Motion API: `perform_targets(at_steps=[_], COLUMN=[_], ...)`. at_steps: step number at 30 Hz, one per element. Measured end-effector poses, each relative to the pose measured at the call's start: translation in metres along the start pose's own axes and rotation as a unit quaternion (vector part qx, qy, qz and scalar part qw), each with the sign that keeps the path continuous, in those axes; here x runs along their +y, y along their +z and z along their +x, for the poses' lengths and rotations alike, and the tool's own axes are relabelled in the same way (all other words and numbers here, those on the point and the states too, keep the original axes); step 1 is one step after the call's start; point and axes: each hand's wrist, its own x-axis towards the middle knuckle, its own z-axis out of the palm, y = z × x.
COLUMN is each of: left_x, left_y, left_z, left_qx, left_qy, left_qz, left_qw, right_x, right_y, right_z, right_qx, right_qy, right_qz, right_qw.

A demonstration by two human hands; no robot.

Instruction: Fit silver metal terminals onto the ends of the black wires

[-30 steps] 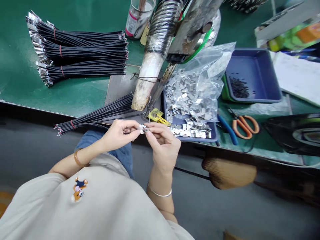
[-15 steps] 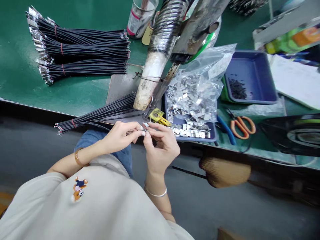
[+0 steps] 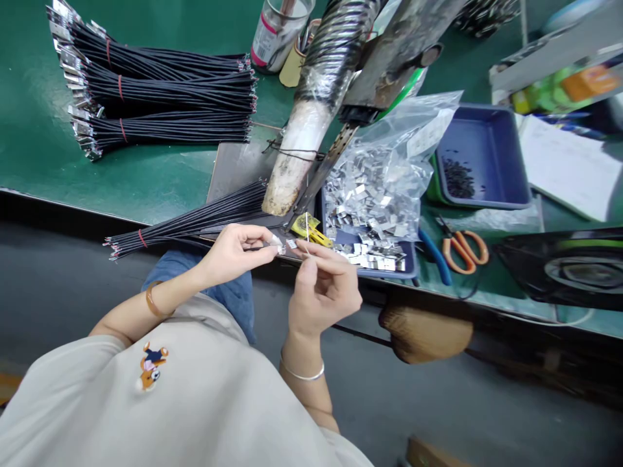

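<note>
My left hand (image 3: 239,251) is closed in a pinch on a black wire (image 3: 256,246), with pale coverings on its fingertips. The wire's tip ends in a small shiny part at those fingers. Just right of it, my right hand (image 3: 325,285) is closed, thumb against fingers. A small silvery metal tab (image 3: 291,244) shows at its foremost fingertip, and a thin pale strand (image 3: 307,227) stands up by the fingers. The two hands are slightly apart. Behind them lie a bundle of black wires (image 3: 209,209) and a yellow-handled tool (image 3: 311,228).
A white-tipped duct (image 3: 287,175) and metal arm (image 3: 335,149) hang over the work. Right stand a tray of metal tabs (image 3: 411,263) with a plastic bag (image 3: 418,136), blue-handled pliers (image 3: 435,256), orange scissors (image 3: 464,251) and a blue bin (image 3: 506,149). Tied wire bundles (image 3: 165,97) lie left.
My right hand has moved right, away from the left, taking the metal tab and pale strand with it. My left hand has shifted slightly left, showing more of the black wire.
</note>
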Motion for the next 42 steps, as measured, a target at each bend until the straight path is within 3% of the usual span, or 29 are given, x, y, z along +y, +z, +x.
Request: perform_targets(at_steps=[3,5,11,13,22,28,34,42], left_x=[0.001,0.002,-0.001,-0.003,-0.005,-0.001,0.000,0.004], left_y=[0.000,0.000,0.001,0.002,0.008,0.008,0.006,0.006], left_z=[0.002,0.004,0.008,0.010,0.012,0.012,0.009,0.008], left_qx=[0.010,0.022,0.040,0.059,0.111,0.120,0.090,0.089], left_qy=[-0.008,-0.009,0.009,0.013,0.014,0.032,0.021,0.023], left_qz=[-0.012,-0.020,-0.013,0.005,0.043,0.078,0.124,0.119], left_qw=[1.000,1.000,0.999,0.998,0.993,0.989,0.988,0.989], right_x=[0.002,0.004,0.011,0.013,0.011,0.004,0.005,-0.001], right_y=[0.002,0.002,0.000,0.001,0.005,0.005,0.003,0.004], right_z=[0.002,0.003,0.003,0.003,0.003,0.012,0.015,0.020], right_qx=[0.002,-0.016,-0.055,-0.050,-0.048,-0.053,-0.051,-0.049], right_qy=[0.044,0.038,-0.096,-0.112,0.001,-0.034,-0.043,-0.073], right_qz=[0.011,0.002,-0.083,-0.080,-0.039,-0.050,-0.071,-0.114], right_qw=[0.999,0.999,0.990,0.989,0.998,0.997,0.995,0.990])
